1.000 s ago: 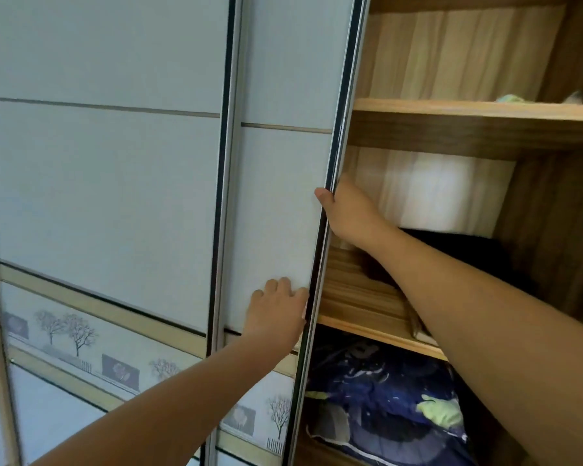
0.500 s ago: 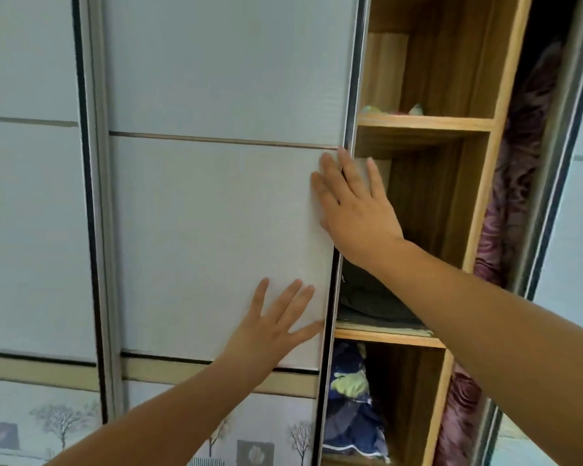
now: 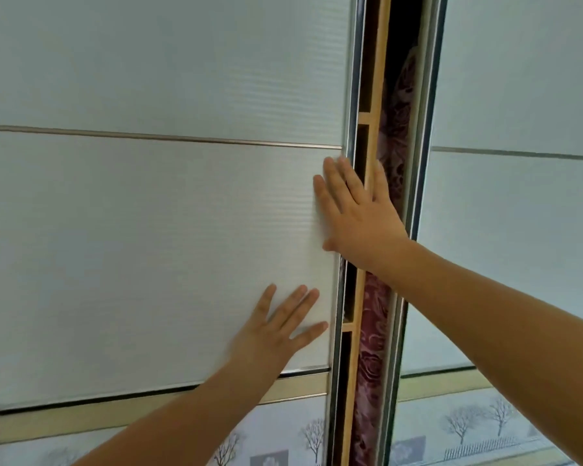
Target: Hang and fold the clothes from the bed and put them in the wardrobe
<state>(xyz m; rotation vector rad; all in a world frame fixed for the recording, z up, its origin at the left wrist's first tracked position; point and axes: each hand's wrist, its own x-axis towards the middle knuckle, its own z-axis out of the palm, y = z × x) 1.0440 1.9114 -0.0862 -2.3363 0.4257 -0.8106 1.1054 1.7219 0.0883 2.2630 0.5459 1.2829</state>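
On one door [image 3: 148,230], left hand [image 3: 276,331], right hand [image 3: 357,213]

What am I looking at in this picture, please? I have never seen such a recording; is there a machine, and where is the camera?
There is no machine here: these are a person's two bare hands. The camera is worn on the person's head and looks forward, so both arms reach in from below. In front stands a wardrobe with white sliding doors. The left hand lies flat on the left sliding door, fingers spread. The right hand lies flat higher up, at that door's metal edge. Between this door and the right sliding door a narrow gap shows a wooden upright and dark red patterned fabric. Neither hand holds anything; they seem to push the door sideways.
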